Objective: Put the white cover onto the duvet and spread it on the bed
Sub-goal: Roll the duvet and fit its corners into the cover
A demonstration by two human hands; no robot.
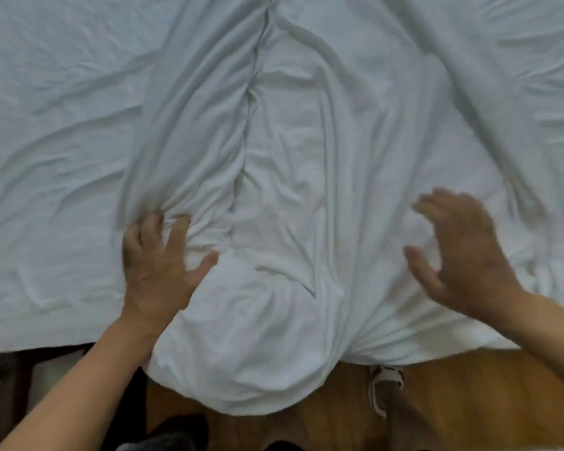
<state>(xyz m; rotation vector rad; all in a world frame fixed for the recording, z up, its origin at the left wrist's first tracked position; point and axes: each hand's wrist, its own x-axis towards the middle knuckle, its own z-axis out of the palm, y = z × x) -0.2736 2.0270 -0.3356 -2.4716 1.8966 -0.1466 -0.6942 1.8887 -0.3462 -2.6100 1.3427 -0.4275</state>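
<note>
The left hand (158,265) digs its curled fingers into a bunch of the white cover (306,157), thumb spread to the right, seemingly to anchor the cloth or drag it leftward. The right hand (463,252) hovers just above the cover on the right, fingers loosely spread and holding nothing, blurred, probably about to smooth or grab. The cover lies along the middle of the bed (46,125), running from the far side to the near edge, where a plump rounded end spills over toward the wooden floor (469,402). That bulge suggests the duvet sits bunched inside. The cloth is soft, matte and heavily creased, with long folds fanning away from the grip.
</note>
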